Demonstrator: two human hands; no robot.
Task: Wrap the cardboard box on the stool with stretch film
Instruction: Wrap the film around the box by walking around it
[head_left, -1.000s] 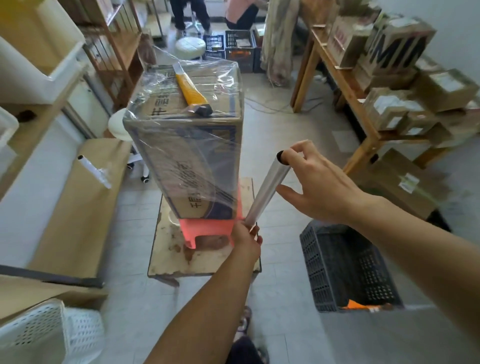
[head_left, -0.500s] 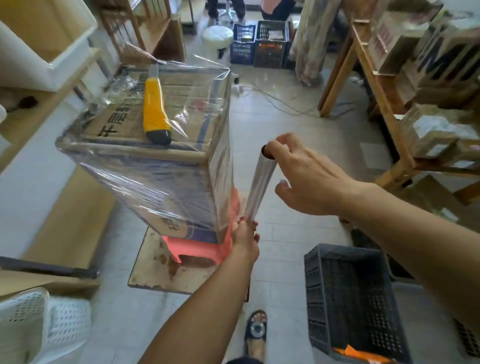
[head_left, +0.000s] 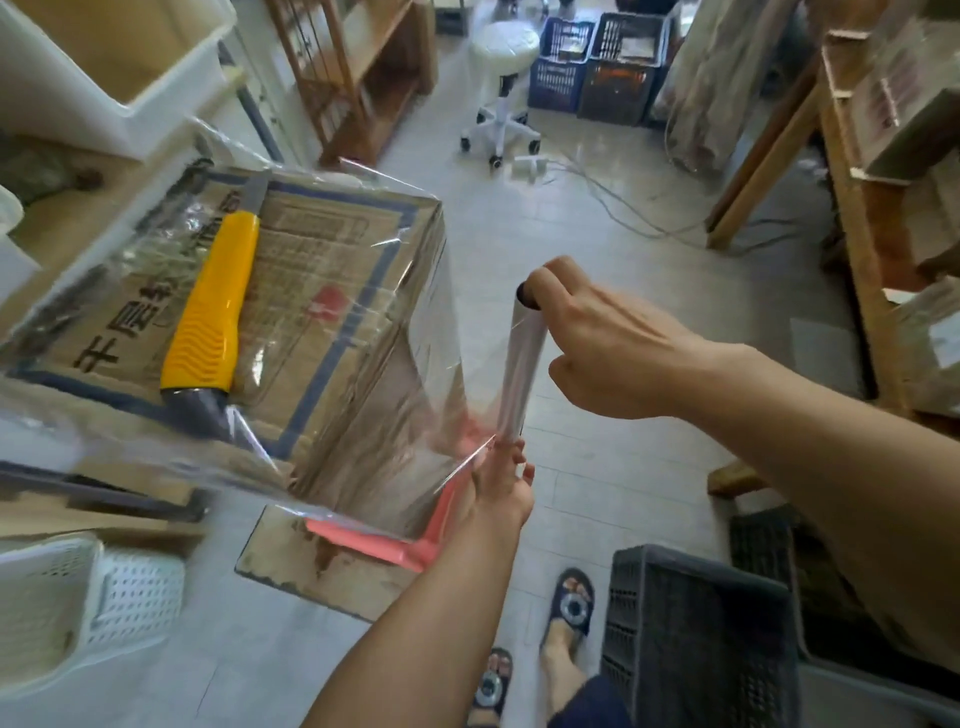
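A: The right hand (head_left: 618, 348) is closed over the top end of the stretch film roll (head_left: 519, 374), thumb capping the core; the left hand (head_left: 496, 493) pinches the bottom end. The roll stands nearly upright between them.

B: And the film itself?

A: A thin, clear sheet (head_left: 441, 364) runs taut from the roll to the cardboard box (head_left: 322, 312), just left of both hands. It looks light, stretchy and clingy, likely to tear at a nicked edge. Holding the stiff core by its ends seems right, letting it spin.

B: The box?

A: It sits on a red stool (head_left: 384, 545), partly wrapped, and appears stiff. A yellow-handled knife (head_left: 208, 322) lies on top; whether film covers it cannot be told.

B: Room to move?

A: Open floor beyond the hands. A dark crate (head_left: 696, 639) sits close below the right arm, white baskets (head_left: 78, 613) and shelving crowd the box's far-left side, so circling there looks tight.
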